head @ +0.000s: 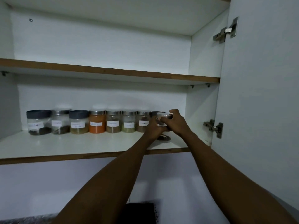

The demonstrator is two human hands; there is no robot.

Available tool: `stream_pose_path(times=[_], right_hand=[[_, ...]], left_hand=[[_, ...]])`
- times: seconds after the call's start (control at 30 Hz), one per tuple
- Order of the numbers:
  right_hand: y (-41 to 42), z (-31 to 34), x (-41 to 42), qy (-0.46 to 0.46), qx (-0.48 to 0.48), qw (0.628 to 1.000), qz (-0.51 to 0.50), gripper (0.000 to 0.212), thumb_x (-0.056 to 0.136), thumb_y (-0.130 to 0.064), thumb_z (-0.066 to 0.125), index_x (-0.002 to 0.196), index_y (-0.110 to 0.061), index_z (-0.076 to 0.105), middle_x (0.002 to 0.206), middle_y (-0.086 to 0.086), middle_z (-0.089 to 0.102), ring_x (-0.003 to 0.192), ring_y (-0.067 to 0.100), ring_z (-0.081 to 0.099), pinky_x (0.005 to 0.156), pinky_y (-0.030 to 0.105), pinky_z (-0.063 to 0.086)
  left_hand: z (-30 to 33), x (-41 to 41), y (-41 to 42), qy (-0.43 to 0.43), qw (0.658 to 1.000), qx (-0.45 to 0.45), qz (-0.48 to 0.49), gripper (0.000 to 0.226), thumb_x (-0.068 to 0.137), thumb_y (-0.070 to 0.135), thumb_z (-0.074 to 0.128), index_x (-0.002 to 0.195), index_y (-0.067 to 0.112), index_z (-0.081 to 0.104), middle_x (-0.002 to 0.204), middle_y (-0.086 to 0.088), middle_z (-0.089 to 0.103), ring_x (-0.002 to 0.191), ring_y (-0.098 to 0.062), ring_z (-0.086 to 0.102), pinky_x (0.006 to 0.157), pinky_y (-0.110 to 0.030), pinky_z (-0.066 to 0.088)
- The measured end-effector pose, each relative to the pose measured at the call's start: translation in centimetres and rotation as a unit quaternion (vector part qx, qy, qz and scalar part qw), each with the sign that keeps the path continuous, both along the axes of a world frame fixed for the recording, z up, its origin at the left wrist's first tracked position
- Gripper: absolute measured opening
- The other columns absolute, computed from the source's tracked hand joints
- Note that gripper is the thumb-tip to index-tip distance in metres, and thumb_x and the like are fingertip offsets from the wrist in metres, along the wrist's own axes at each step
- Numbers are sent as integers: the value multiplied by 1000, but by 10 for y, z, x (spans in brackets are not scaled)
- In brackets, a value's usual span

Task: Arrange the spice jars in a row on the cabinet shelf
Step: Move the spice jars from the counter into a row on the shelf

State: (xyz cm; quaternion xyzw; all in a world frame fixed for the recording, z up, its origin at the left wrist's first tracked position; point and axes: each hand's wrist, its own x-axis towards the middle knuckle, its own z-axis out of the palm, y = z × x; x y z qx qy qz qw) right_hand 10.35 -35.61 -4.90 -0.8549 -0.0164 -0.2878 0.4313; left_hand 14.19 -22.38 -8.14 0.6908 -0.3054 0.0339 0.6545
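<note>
Item one — the eighth jar (pixel 162 119), small, silver-lidded, at the right end of the row on the lower shelf (pixel 80 144). I see both hands on it: the left hand (pixel 154 127) cups it from below and from the left side, fingers curled round the body; the right hand (pixel 175 121) closes over its right side and lid, fingers bent round the rim. Whether its base touches the shelf I cannot tell — the hands hide it.

Item two — the row of jars (pixel 87 121), seven standing upright and side by side along the back of the same shelf, each with a white label I cannot read. From the left: dark-lidded jar (pixel 38 122) with dark contents, a silver-lidded one, a second dark-lidded jar with yellowish contents, the orange jar (pixel 97 122), then three silver-lidded jars with brownish or greenish fill.

Item three — a dark object (pixel 164 137) lying on the shelf just below the hands.

Item four — upper shelf (pixel 113 72), and open cabinet door (pixel 258 94) at right with two hinges.
</note>
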Motion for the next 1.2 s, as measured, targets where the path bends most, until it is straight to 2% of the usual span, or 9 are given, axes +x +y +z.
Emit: stream_pose_path(times=[0.07,0.13,0.27,0.53,0.7,0.77,0.9,1.07,1.2], right_hand=[[-10,-7,11,-8,13,1000,-10,75,86,-47,73,144,-14,40,119,1,57,107,22,59,76,23,44],[-21,-18,21,-33,29,999,-23,64,88,-43,74,137,-15,44,114,-2,57,104,19,60,73,19,43],[-42,-41,37,-94,52,993,-45,54,88,-52,73,125,-17,54,116,-2,60,103,16,60,78,16,42],[-65,-47,70,-69,76,993,-53,64,86,-67,65,126,-17,59,121,9,64,109,24,64,98,45,56],[-64,-52,68,-68,42,995,-61,72,84,-74,61,130,-20,54,118,4,54,110,23,60,98,43,54],[-64,-53,67,-73,39,995,-61,69,86,-70,63,131,-18,55,119,6,56,110,23,61,97,43,55],[-65,-51,64,-80,52,993,-64,70,84,-72,64,128,-18,59,119,7,59,108,21,64,97,44,56],[-64,-51,61,-86,59,993,-55,63,84,-72,64,123,-23,61,116,5,62,106,19,63,96,40,55],[-63,-51,60,-82,56,993,-58,64,84,-73,63,124,-24,60,118,3,61,108,19,60,93,34,51]], left_hand=[[-5,11,-15,9,1000,5,23,72,75,20,88,136,10,52,133,-13,65,119,-28,68,79,-31,64],[-9,23,-34,-14,998,26,63,67,81,17,87,137,8,52,132,-12,65,121,-27,67,84,-28,59],[-14,36,-61,-57,992,40,103,59,89,13,79,140,4,50,126,-9,67,117,-24,66,77,-14,50],[-16,55,-80,-100,988,43,112,57,89,7,78,138,-4,50,130,-20,67,120,-34,66,103,-46,56],[-19,61,-78,-77,992,33,97,59,89,10,78,139,2,48,122,-6,67,114,-24,68,90,-27,59],[-20,61,-78,-65,992,34,101,61,88,13,79,139,6,46,122,-3,67,113,-21,67,92,-31,58],[-20,62,-77,-46,990,49,126,48,88,20,79,125,15,49,102,15,61,100,-11,62,74,-19,49],[-18,60,-76,-20,990,54,128,63,86,24,81,137,10,47,112,5,62,102,-14,62,76,-23,50],[-19,60,-76,-15,988,63,140,63,88,22,79,140,9,46,102,10,60,102,-17,62,84,-30,51]])
